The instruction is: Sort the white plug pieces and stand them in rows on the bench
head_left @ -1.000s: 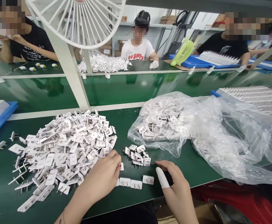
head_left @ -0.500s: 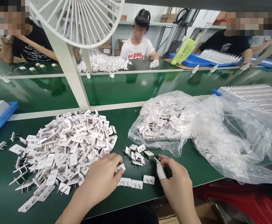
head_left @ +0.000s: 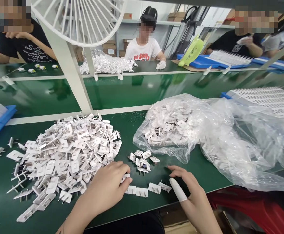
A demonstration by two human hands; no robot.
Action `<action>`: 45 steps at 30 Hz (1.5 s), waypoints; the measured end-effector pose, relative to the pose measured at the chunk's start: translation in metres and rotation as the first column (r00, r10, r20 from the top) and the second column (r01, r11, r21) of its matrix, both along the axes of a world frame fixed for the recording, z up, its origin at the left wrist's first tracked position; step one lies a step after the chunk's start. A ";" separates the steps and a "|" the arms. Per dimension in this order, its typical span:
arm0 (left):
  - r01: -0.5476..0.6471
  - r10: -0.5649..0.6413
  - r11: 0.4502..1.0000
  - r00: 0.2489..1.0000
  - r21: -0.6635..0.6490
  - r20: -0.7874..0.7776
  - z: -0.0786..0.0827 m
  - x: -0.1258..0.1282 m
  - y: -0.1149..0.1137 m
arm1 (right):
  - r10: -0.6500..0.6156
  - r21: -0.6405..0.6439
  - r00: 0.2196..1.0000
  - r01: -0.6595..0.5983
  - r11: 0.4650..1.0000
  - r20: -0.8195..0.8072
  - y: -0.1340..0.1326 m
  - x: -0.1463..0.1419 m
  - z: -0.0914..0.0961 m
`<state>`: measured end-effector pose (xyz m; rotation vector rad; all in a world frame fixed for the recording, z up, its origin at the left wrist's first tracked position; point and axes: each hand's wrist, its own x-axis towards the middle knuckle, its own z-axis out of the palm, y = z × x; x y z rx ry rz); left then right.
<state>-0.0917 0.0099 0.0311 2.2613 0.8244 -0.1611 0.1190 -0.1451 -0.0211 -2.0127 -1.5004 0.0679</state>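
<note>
My left hand [head_left: 109,187] is closed, thumb against fingers, on a white plug plate [head_left: 125,176] with only its edge showing. Close to the table's front edge, several two-pin plug plates [head_left: 142,192] form a short row running right from under that hand. The rightmost plate [head_left: 165,187] lies tilted beside my right thumb, which wears a white finger cot. My right hand [head_left: 190,190] is open, with thumb and fingers apart and nothing between them. A small cluster of plug plates [head_left: 142,162] lies beyond the row, between both hands.
A large heap of plug plates [head_left: 69,152] covers the left of the green table [head_left: 103,214]. To the right lies a clear plastic bag [head_left: 171,126] full of similar plates. Blue trays [head_left: 0,125] stand at both sides. A white post [head_left: 69,65] and fan [head_left: 81,22] rise ahead; co-workers sit opposite.
My right hand has let go of a plug plate, which now lies at the right end of the row, and its fingers have opened. My left hand still pinches its plate.
</note>
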 end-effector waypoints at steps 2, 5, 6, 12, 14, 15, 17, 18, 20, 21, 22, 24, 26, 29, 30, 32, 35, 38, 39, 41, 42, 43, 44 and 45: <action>0.002 -0.002 1.000 1.000 -0.002 0.004 -0.001 -0.001 0.000 | -0.002 0.012 1.000 0.002 1.000 0.018 -0.004 0.000 0.001; 0.010 -0.010 1.000 1.000 -0.004 0.013 -0.002 -0.002 0.000 | 0.032 0.011 0.998 -0.033 0.999 0.051 -0.007 -0.002 0.004; 0.010 -0.010 1.000 1.000 -0.003 0.014 -0.002 -0.003 0.000 | 0.046 0.012 0.997 -0.047 0.999 0.059 -0.008 -0.003 0.004; 0.020 -0.020 1.000 1.000 0.002 0.001 -0.002 -0.003 0.000 | -0.079 0.130 0.987 0.061 0.990 0.138 0.001 -0.002 -0.011; 0.025 -0.025 1.000 1.000 0.001 -0.003 -0.001 -0.003 -0.001 | -0.042 0.128 0.987 0.021 0.991 0.158 0.003 -0.002 -0.014; 0.027 -0.027 1.000 1.000 0.000 -0.004 -0.001 -0.003 -0.001 | -0.010 0.118 0.987 -0.009 0.993 0.162 0.003 -0.002 -0.015; 0.028 -0.028 1.000 1.000 0.000 -0.007 0.000 -0.003 -0.002 | 0.033 0.110 0.986 -0.051 0.993 0.161 0.000 -0.004 -0.014; 0.027 -0.027 1.000 1.000 0.002 -0.010 0.001 -0.003 -0.002 | 0.036 0.118 0.987 -0.054 0.992 0.157 -0.001 -0.004 -0.014; 0.031 -0.031 0.999 0.999 0.010 -0.013 0.001 -0.003 -0.002 | 0.010 0.141 0.990 -0.030 0.990 0.139 -0.005 -0.005 -0.012; 0.033 -0.033 0.999 0.999 0.015 -0.015 0.001 -0.003 -0.002 | -0.008 0.146 0.992 -0.011 0.989 0.127 -0.006 -0.005 -0.012; 0.038 -0.038 0.999 0.999 0.019 -0.016 0.001 -0.003 -0.001 | -0.024 0.146 0.993 0.007 0.989 0.116 -0.006 -0.004 -0.012; 0.045 -0.045 0.999 0.999 0.026 -0.018 0.000 -0.002 -0.001 | -0.040 0.127 0.994 0.026 0.992 0.104 -0.005 -0.003 -0.011; 0.051 -0.050 0.998 0.999 0.031 -0.021 0.000 -0.001 0.000 | -0.032 0.099 0.994 0.021 0.995 0.102 -0.003 -0.001 -0.011; 0.062 -0.062 0.997 0.998 0.038 -0.023 0.001 0.000 0.000 | -0.005 0.071 0.995 -0.002 0.997 0.097 0.000 -0.003 -0.010; 0.069 -0.068 0.997 0.997 0.039 -0.023 0.001 0.000 0.000 | 0.007 0.068 0.996 -0.014 0.998 0.094 0.001 -0.005 -0.010; 0.079 -0.078 0.996 0.997 0.041 -0.025 0.002 -0.001 0.000 | 0.035 0.065 0.996 -0.041 0.997 0.085 0.003 -0.010 -0.010; 0.087 -0.085 0.995 0.996 0.042 -0.030 0.002 0.000 0.000 | 0.070 0.056 0.995 -0.074 0.996 0.069 0.008 -0.020 -0.009; 0.092 -0.090 0.995 0.995 0.045 -0.031 0.001 0.001 0.001 | 0.084 0.044 0.995 -0.087 0.995 0.055 0.012 -0.028 -0.008; 0.094 -0.093 0.994 0.995 0.046 -0.030 0.001 0.001 0.001 | 0.089 0.041 0.995 -0.091 0.995 0.052 0.013 -0.029 -0.007; 0.099 -0.098 0.994 0.995 0.047 -0.028 0.001 0.000 0.001 | 0.105 0.031 0.993 -0.106 0.994 0.048 0.014 -0.031 -0.006; 0.101 -0.100 0.994 0.995 0.047 -0.026 0.001 0.000 0.001 | 0.114 0.026 0.992 -0.116 0.993 0.047 0.014 -0.031 -0.006; 0.101 -0.100 0.994 0.995 0.044 -0.025 0.001 -0.001 0.000 | 0.124 0.020 0.991 -0.125 0.992 0.049 0.013 -0.031 -0.006; 0.101 -0.100 0.994 0.995 0.043 -0.024 0.001 -0.002 0.000 | 0.129 0.018 0.990 -0.130 0.991 0.052 0.012 -0.030 -0.005; 0.100 -0.099 0.994 0.995 0.041 -0.022 0.001 -0.003 0.000 | 0.129 0.020 0.990 -0.131 0.991 0.058 0.011 -0.030 -0.005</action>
